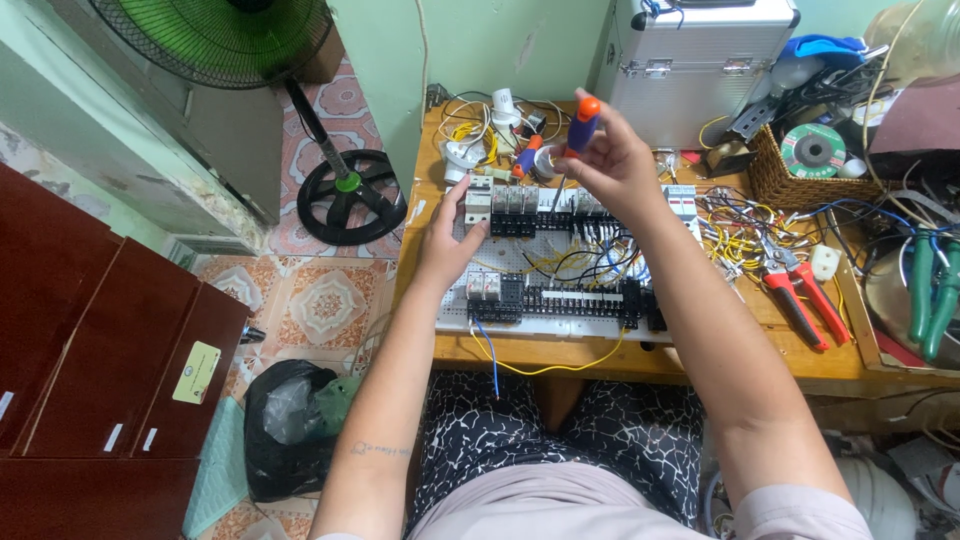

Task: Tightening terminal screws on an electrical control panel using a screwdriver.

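A white perforated panel with rows of black terminal blocks, breakers and coloured wires lies on a wooden table. My right hand grips a screwdriver with a blue and orange handle, its shaft pointing down at the upper row of breakers. My left hand rests flat on the left part of the panel, fingers spread beside the breakers, holding nothing. A blue wire and a yellow wire hang off the panel's front edge.
A silver metal case stands behind the panel. Red-handled pliers, green-handled pliers, a wicker basket and loose yellow wires lie to the right. A green fan and dark wooden cabinets stand to the left.
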